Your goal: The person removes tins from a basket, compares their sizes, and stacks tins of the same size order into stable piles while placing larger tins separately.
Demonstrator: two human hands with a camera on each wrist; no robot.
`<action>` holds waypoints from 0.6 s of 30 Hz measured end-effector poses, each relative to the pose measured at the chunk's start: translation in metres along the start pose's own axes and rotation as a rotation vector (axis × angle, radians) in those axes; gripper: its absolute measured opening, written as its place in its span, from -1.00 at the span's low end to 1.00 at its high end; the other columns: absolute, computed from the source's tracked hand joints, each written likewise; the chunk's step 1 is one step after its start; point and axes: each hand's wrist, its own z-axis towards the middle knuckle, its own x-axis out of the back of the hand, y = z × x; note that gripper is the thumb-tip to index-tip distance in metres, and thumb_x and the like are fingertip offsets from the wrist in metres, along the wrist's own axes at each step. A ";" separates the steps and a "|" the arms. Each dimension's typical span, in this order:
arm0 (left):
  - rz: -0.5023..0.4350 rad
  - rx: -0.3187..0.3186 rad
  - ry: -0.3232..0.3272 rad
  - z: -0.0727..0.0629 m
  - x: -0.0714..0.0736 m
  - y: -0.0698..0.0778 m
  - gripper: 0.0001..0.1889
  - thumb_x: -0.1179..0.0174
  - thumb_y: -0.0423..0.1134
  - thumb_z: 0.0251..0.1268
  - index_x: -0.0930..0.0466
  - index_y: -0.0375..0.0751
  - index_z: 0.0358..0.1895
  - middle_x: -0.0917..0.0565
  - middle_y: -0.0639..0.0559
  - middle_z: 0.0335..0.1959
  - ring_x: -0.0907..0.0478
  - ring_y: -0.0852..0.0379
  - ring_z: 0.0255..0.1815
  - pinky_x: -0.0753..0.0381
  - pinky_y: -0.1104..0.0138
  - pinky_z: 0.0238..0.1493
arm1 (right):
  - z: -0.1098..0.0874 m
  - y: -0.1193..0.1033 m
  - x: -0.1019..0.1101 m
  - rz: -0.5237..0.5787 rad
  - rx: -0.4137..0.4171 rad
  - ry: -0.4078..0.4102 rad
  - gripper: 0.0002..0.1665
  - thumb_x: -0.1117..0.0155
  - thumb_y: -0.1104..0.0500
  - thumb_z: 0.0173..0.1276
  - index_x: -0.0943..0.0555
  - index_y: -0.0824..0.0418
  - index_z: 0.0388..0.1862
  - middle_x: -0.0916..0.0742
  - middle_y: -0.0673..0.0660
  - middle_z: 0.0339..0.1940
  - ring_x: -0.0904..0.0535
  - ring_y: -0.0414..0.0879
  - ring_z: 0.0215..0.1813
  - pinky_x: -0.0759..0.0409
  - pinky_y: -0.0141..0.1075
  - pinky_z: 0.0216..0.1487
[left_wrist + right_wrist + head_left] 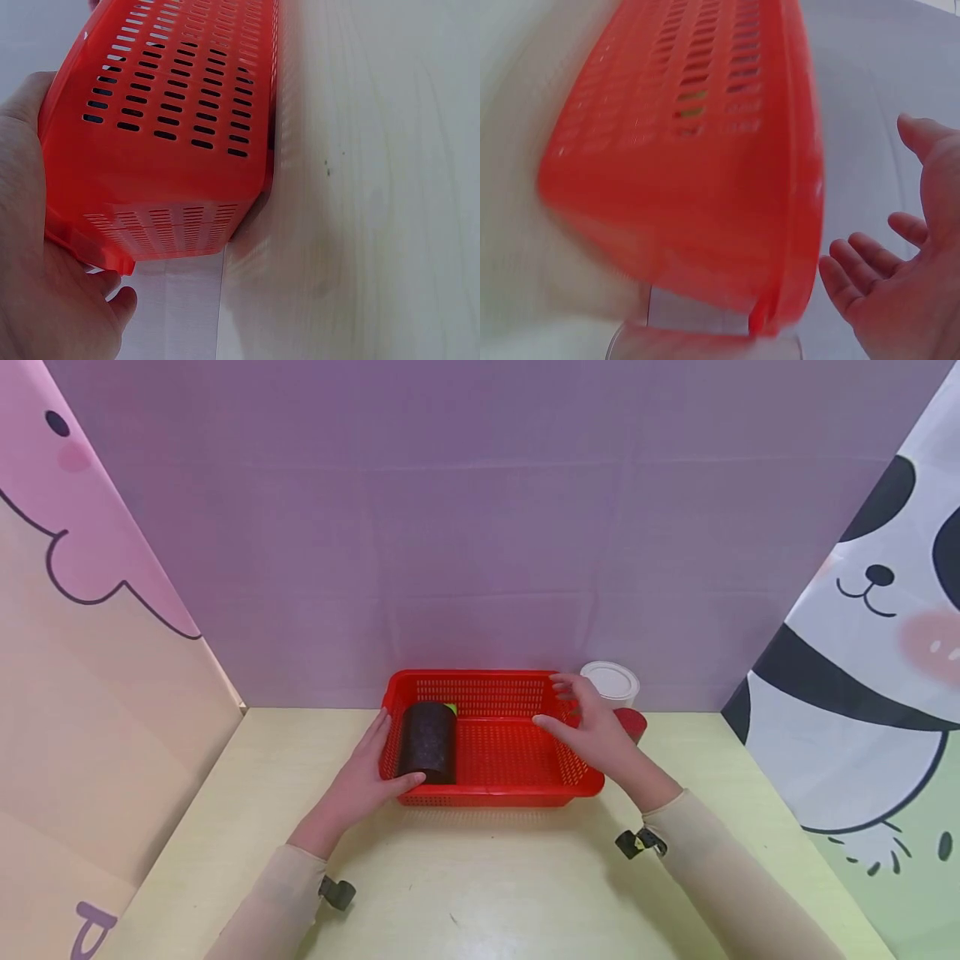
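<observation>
A red plastic basket with slotted walls stands on the table against the backdrop. My left hand grips its left end, thumb over the front rim and fingers along the side; the left wrist view shows the fingertips by the rim's corner. Inside the basket, at the left, lies a black cylinder. A bit of something bright green peeks out behind it. Over the basket's right end hovers my right hand, fingers spread and holding nothing; in the right wrist view it is apart from the rim.
Behind my right hand stands a white round container with a lid. A dark red round object, partly hidden by that hand, is in front of it. The pale wooden table extends toward me, with printed cloth panels on both sides.
</observation>
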 end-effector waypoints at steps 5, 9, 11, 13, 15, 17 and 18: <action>0.007 -0.003 0.001 0.001 0.000 -0.002 0.32 -0.52 0.30 0.28 0.17 -0.11 0.86 0.15 -0.03 0.88 0.14 -0.19 0.86 -0.32 -0.30 0.62 | 0.011 -0.013 -0.011 -0.017 0.054 -0.072 -0.08 -0.63 0.01 0.44 -0.37 0.15 0.63 -0.58 0.18 0.45 -0.51 0.22 0.47 -0.61 0.16 0.40; 0.009 -0.005 0.004 0.001 -0.001 -0.004 0.32 -0.52 0.30 0.28 0.18 -0.09 0.87 0.15 -0.03 0.88 0.13 -0.20 0.85 -0.32 -0.30 0.62 | 0.020 -0.023 -0.019 -0.016 0.050 -0.137 -0.09 -0.62 -0.07 0.44 -0.40 0.11 0.63 -0.58 0.18 0.47 -0.52 0.26 0.50 -0.61 0.17 0.45; 0.009 -0.004 0.004 0.002 -0.002 -0.004 0.33 -0.53 0.31 0.26 0.18 -0.08 0.87 0.14 -0.03 0.88 0.13 -0.21 0.85 -0.34 -0.31 0.60 | 0.027 -0.026 -0.022 -0.017 0.037 -0.169 -0.07 -0.63 -0.10 0.42 -0.40 0.07 0.63 -0.58 0.17 0.50 -0.52 0.25 0.50 -0.64 0.16 0.44; 0.010 -0.004 0.005 0.002 -0.002 -0.005 0.34 -0.54 0.31 0.25 0.18 -0.07 0.87 0.14 -0.03 0.88 0.12 -0.21 0.85 -0.38 -0.31 0.58 | 0.033 -0.030 -0.025 -0.023 0.020 -0.205 -0.04 -0.65 -0.12 0.39 -0.40 0.05 0.64 -0.57 0.17 0.51 -0.52 0.25 0.51 -0.67 0.14 0.41; 0.010 -0.003 0.004 0.002 -0.003 -0.005 0.34 -0.54 0.31 0.24 0.18 -0.06 0.87 0.14 -0.02 0.88 0.12 -0.21 0.85 -0.40 -0.31 0.57 | 0.040 -0.032 -0.029 -0.049 0.007 -0.240 0.02 -0.66 -0.16 0.36 -0.38 0.05 0.66 -0.56 0.18 0.53 -0.51 0.24 0.52 -0.70 0.14 0.38; 0.006 -0.002 0.005 0.002 -0.003 -0.005 0.34 -0.55 0.30 0.24 0.17 -0.07 0.87 0.14 -0.03 0.88 0.11 -0.21 0.85 -0.40 -0.32 0.56 | 0.046 -0.035 -0.034 -0.079 -0.007 -0.284 0.06 -0.66 -0.20 0.33 -0.36 0.04 0.67 -0.56 0.21 0.54 -0.50 0.25 0.53 -0.72 0.14 0.36; 0.006 -0.003 0.006 0.002 -0.003 -0.005 0.34 -0.55 0.30 0.24 0.16 -0.08 0.87 0.14 -0.03 0.88 0.11 -0.22 0.85 -0.39 -0.32 0.57 | 0.048 -0.037 -0.036 -0.098 -0.012 -0.305 0.08 -0.66 -0.22 0.32 -0.36 0.04 0.68 -0.56 0.21 0.53 -0.50 0.24 0.53 -0.72 0.13 0.35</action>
